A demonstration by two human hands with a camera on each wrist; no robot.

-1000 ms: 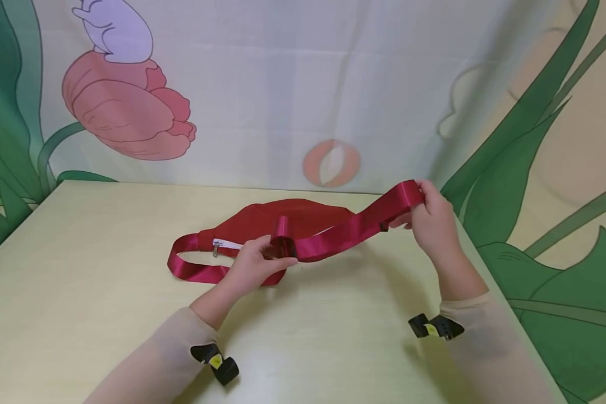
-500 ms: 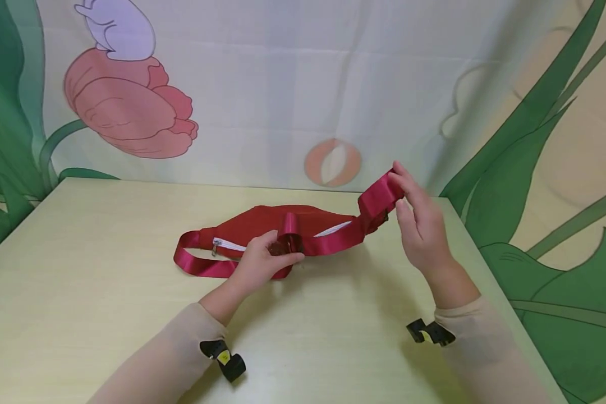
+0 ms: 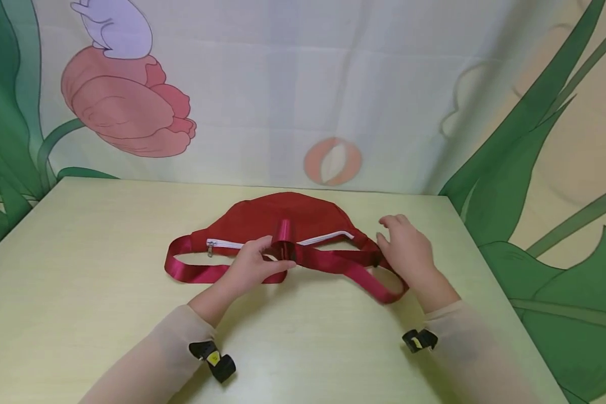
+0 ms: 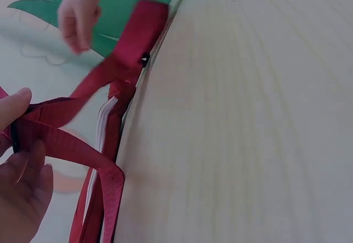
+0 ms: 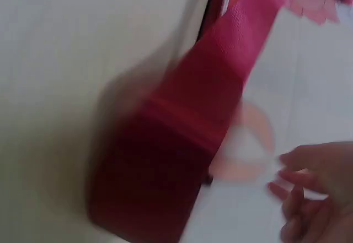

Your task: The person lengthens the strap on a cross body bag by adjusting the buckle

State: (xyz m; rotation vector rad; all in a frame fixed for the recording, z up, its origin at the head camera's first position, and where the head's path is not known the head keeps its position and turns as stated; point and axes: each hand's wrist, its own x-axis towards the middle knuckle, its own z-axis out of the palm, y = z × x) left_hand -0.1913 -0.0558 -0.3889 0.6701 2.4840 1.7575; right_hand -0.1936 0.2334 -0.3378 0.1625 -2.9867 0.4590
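Observation:
A red waist bag (image 3: pixel 283 216) with white zippers (image 3: pixel 224 244) lies on the table, its satiny crimson strap (image 3: pixel 328 261) in front of it. My left hand (image 3: pixel 247 266) pinches the strap at a dark buckle (image 4: pixel 15 137), where a short loop stands up. To the right, the rest of the strap curves in a loose loop (image 3: pixel 384 294). Beside that loop is my right hand (image 3: pixel 409 249), its fingers loosely bent. In the right wrist view this hand (image 5: pixel 314 188) is apart from the blurred strap (image 5: pixel 160 166) and holds nothing.
The pale wooden table (image 3: pixel 81 314) ends at a right edge near my right forearm. Behind it hangs a light cloth backdrop (image 3: pixel 242 101) printed with flowers and leaves. Each sleeve carries a small black camera (image 3: pixel 214 359).
My right hand has let go of the raised strap and come down. The strap's right part has dropped into a loop toward me. My left hand keeps its pinch, nearly in place.

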